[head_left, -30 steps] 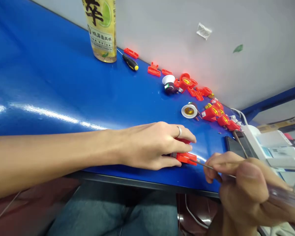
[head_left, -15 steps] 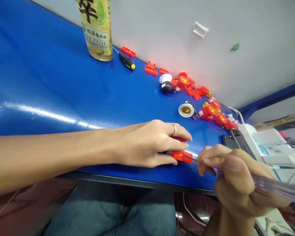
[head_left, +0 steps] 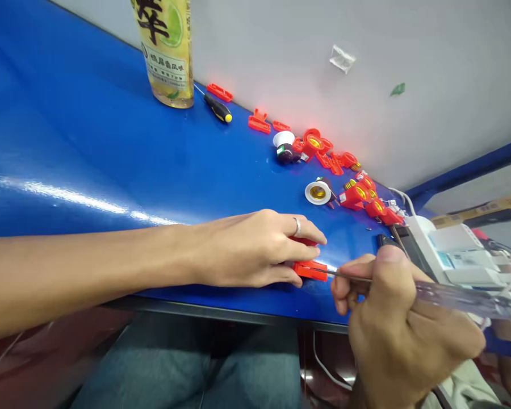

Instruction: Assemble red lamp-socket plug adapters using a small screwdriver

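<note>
My left hand (head_left: 259, 250), with a ring on one finger, lies over a red plastic piece (head_left: 310, 270) and pins it to the blue table near the front edge. Its thumb and fingers are closed round the piece, so much of it is covered. My right hand (head_left: 404, 324) grips a screwdriver (head_left: 460, 298) with a clear handle. The thin shaft points left, and its tip is at the slot in the red piece's open end. Whether the tip touches a screw there cannot be seen.
A drink bottle (head_left: 170, 62) and a black-and-yellow screwdriver (head_left: 218, 108) stand and lie at the back. Red plastic parts (head_left: 259, 121), red lamp sockets (head_left: 355, 196) and a white-rimmed socket (head_left: 318, 193) lie along the wall. A white box (head_left: 464, 250) is at the right.
My right hand has turned on the screwdriver, with the thumb now higher and the back of the hand showing. The left hand still holds the red piece. The view has shifted slightly.
</note>
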Demonstrator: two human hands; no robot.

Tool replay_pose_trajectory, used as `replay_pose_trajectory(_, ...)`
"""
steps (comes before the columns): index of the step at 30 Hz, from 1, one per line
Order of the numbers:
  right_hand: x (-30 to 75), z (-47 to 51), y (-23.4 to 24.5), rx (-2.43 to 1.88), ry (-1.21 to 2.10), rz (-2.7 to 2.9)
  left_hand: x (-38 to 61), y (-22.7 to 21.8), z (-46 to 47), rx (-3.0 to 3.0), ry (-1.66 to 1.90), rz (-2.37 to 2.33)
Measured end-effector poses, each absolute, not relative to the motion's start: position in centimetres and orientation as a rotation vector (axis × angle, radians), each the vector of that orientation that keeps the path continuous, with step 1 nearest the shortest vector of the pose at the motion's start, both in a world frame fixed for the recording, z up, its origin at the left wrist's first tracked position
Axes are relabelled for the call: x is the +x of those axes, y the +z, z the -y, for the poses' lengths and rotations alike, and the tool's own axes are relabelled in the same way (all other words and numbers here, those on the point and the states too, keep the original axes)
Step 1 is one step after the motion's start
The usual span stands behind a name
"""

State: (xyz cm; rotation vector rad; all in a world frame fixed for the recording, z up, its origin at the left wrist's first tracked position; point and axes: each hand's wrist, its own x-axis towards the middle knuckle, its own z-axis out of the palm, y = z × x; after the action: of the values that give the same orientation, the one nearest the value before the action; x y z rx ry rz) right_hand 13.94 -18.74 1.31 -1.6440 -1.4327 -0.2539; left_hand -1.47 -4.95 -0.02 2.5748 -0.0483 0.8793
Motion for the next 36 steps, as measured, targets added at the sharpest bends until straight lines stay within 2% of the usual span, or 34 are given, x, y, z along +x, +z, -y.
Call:
replay_pose_trajectory(3,14.3,18.6,2.1,-1.662,-0.264,1.489,-1.4,-0.1,4.8,2.568,0.892,0.018)
replay_pose_trajectory(8,16.3,17.8,3.4,-1.465,0.174,1.766,-1.4,-0.3,4.6,2.535,0.889,-0.005)
replay_pose_trajectory(10,15.8,17.4,3.7,-1.549,0.105,1.660,-1.4,-0.3,4.6,2.547,0.888,0.006)
replay_pose_trajectory(14,13.8,16.8,3.8,-1.732,-0.273,1.431,-1.5,-0.1,4.9,2.570,0.883,0.034)
replay_pose_trajectory(16,13.7,16.9,3.6,-1.734,-0.329,1.461,-1.5,-0.1,5.1,2.572,0.873,0.027)
replay_pose_trajectory(23,16.0,17.8,2.9,-1.470,0.119,1.678,-1.3,-0.3,5.0,2.570,0.895,-0.001)
replay_pose_trajectory(31,12.6,16.4,3.5,-1.704,-0.123,1.245,-1.4,-0.4,5.0,2.569,0.922,0.028)
replay_pose_trajectory(36,14.5,18.0,2.3,-1.531,0.017,1.225,-1.3,-0.4,5.1,2.539,0.946,0.023)
